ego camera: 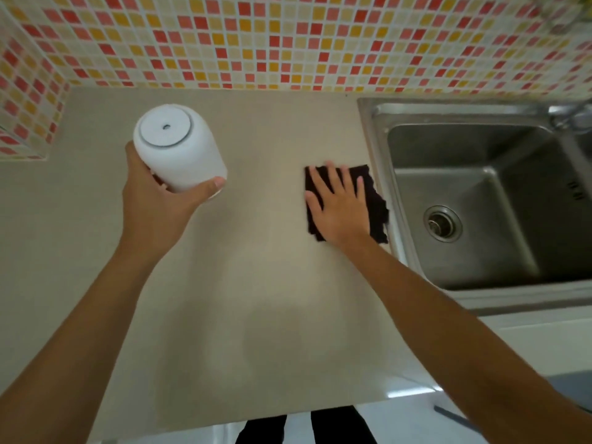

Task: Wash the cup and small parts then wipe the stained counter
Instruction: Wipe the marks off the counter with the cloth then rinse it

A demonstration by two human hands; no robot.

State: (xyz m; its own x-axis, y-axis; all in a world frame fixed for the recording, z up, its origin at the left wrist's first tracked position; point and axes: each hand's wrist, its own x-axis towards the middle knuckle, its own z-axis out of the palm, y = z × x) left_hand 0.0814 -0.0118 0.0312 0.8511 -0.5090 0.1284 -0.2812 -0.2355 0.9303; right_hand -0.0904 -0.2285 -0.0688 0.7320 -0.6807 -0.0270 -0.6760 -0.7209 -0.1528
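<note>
Cup [179, 147] in left hand [160, 200], right hand [339, 208] flat on cloth [376, 203]

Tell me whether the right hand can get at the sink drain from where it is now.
Probably yes. The right hand lies flat on the dark cloth beside the sink, whose basin looks bare around the drain. Only the raised sink rim lies between.

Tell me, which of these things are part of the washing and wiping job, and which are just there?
Part of the job:
white cup, held up by the left hand
dark cloth, pressed flat under the right hand
counter
sink

Just there:
tiled wall
tap, partly in view
</note>
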